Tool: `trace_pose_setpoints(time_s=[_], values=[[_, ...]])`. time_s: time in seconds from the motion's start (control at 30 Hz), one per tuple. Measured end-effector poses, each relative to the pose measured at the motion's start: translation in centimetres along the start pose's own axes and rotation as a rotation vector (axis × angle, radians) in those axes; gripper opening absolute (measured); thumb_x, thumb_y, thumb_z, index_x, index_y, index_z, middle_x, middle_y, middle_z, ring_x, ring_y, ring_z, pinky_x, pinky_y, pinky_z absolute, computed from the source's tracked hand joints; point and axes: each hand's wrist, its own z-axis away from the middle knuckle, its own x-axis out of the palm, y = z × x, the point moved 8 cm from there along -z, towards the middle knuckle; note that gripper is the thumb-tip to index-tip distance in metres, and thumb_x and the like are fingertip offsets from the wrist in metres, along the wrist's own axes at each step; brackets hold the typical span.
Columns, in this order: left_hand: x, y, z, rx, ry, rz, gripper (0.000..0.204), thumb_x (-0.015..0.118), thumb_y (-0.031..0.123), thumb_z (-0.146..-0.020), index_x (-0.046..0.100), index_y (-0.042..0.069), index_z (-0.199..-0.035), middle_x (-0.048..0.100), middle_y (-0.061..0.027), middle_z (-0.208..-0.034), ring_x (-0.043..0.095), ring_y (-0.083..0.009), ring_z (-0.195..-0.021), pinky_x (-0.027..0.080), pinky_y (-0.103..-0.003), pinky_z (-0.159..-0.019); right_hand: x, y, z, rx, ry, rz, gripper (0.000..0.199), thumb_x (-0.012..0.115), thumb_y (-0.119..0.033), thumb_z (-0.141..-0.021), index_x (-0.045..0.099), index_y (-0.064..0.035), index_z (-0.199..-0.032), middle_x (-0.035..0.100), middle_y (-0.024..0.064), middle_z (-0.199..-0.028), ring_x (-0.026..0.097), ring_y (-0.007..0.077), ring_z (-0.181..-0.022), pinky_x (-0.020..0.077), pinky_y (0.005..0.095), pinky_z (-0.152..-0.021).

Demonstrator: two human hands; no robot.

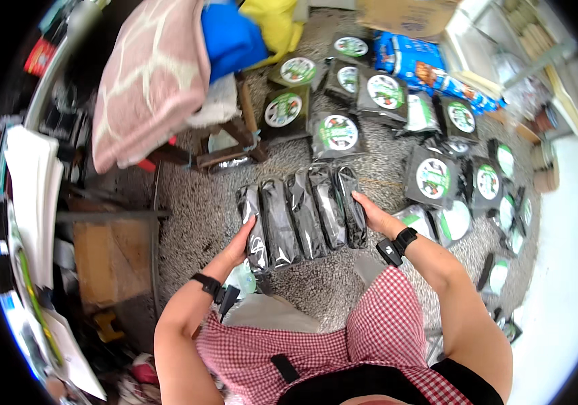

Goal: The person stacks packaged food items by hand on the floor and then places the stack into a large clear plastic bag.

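Observation:
Between my two hands sits a row of several black plastic-wrapped packs (304, 214), standing on edge side by side with their shiny narrow sides up. My left hand (240, 240) presses against the outer face of the leftmost pack, its thumb along the upper edge. On the opposite end, my right hand (372, 213) grips the rightmost pack in the same way. Both hands squeeze the row together from its ends. What lies under the packs is hidden. A pale green clear object (242, 278) shows just below my left wrist.
Many flat black packages (432, 177) with round white-green labels lie on the speckled floor (198, 223), ahead and right. Beyond them are blue printed bags (407, 59) and a cardboard box (407, 15). A pink cushion (157, 77) rests above a wooden stool (232, 152) at far left.

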Motion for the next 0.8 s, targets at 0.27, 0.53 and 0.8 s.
trace_pose_setpoints(time_s=[0.27,0.53,0.8], values=[[9.7,14.4,17.4,0.187,0.003,-0.103,0.064,0.043,0.052,-0.089,0.042,0.002,-0.129,0.051,-0.0124,-0.125,0.051,-0.0259,-0.112,0.039,-0.039,-0.097,11.5,-18.1,21.2,-0.476,0.319,0.374,0.085,0.049,-0.050,-0.085,0.007,-0.0028,-0.143,0.014,0.0201,-0.147,0.013,0.0277,-0.137,0.0126,0.0360,-0.110],[29.5,23.4,30.7,0.153,-0.367,-0.397,0.065,0.043,0.050,-0.088,0.037,0.003,-0.132,0.049,-0.0119,-0.127,0.050,-0.0277,-0.113,0.039,-0.041,-0.097,21.2,-21.0,50.9,-0.867,0.868,0.265,0.084,0.052,-0.048,-0.085,0.012,-0.0021,-0.142,0.017,0.0193,-0.146,0.016,0.0291,-0.136,0.0151,0.0377,-0.110],[57.2,10.1,46.0,0.023,-0.917,-0.938,0.037,0.050,0.027,-0.087,0.047,0.007,-0.117,0.051,-0.0018,-0.096,0.051,-0.0154,-0.085,0.046,-0.031,-0.074,37.0,-1.4,89.8,-0.911,1.470,-0.364,0.073,0.049,-0.030,-0.090,0.006,-0.0052,-0.144,0.013,0.0113,-0.149,0.021,0.0222,-0.134,0.0203,0.0343,-0.108]])
